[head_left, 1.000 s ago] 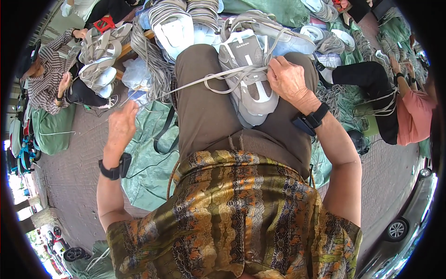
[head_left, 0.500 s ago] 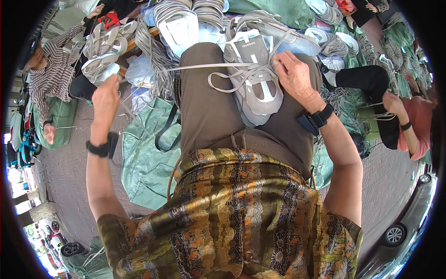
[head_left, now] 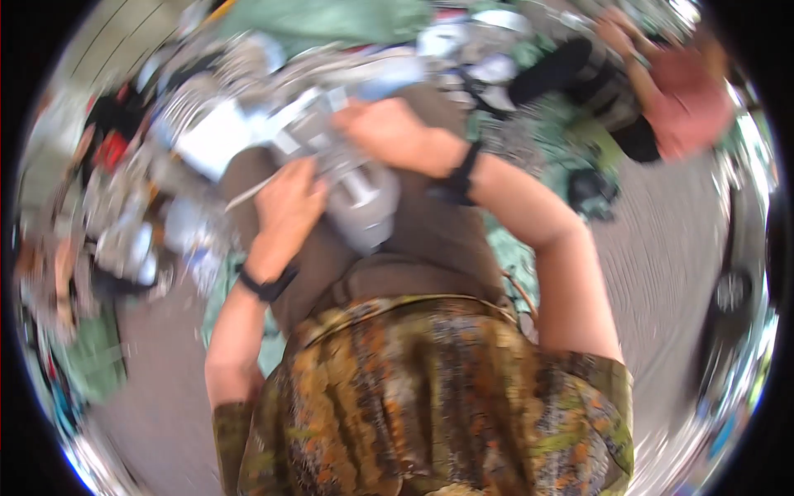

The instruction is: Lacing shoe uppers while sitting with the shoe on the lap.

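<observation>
A grey and white sneaker lies across my thighs, its toe toward me; the whole picture is smeared by motion. My left hand is closed beside the shoe's left edge, and a pale shoelace sticks out from it to the left. On the right side of the shoe's lacing, my right hand has its fingers bent in against the upper. What those fingers hold is too blurred to make out. The lacing between the hands is also blurred.
Beyond my knees lie piled pale shoe parts and a green sheet. A person in a pink top sits at the right, and another person's arm shows at the far left. A car stands at the right rim.
My left hand has come in from far left to the shoe, and the lace it stretched out is now short beside it. The view has swung, shifting the shoe and right hand leftward.
</observation>
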Demonstrator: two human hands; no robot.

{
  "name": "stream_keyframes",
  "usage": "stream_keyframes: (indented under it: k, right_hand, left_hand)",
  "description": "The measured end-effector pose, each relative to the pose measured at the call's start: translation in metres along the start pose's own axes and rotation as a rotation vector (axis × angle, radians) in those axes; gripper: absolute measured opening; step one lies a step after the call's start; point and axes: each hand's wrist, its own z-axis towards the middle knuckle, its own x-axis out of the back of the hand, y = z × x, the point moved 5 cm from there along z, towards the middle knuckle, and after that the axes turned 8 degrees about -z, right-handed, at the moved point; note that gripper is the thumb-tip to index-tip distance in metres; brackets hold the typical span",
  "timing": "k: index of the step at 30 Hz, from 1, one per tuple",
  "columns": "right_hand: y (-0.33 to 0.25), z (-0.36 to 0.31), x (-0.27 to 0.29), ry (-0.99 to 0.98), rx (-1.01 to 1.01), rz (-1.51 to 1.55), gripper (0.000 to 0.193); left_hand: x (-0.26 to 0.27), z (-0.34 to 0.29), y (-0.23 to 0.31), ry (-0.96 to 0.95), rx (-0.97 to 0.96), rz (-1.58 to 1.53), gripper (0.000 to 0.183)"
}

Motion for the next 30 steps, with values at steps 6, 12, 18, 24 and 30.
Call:
stream_keyframes:
  k: [6, 12, 18, 24, 30]
  right_hand:
    - [0.021, -0.025, 0.002, -0.083, -0.27, 0.249, 0.016]
    - [0.027, -0.035, 0.002, -0.168, -0.296, 0.321, 0.013]
    - [0.032, -0.04, -0.018, -0.219, -0.353, 0.368, 0.015]
    - [0.025, -0.035, -0.027, -0.17, -0.26, 0.509, 0.015]
    - [0.05, -0.041, -0.01, -0.046, -0.275, 0.556, 0.011]
  left_hand:
    - [-0.008, 0.01, 0.014, 0.004, -0.052, -0.062, 0.009]
    - [-0.008, 0.019, 0.024, 0.001, 0.076, -0.285, 0.009]
    - [-0.015, 0.033, 0.009, -0.244, 0.391, -0.896, 0.012]
    - [-0.002, 0.008, -0.011, -0.366, 0.568, -1.1, 0.018]
    - [0.018, 0.019, -0.019, -0.346, 0.561, -1.062, 0.013]
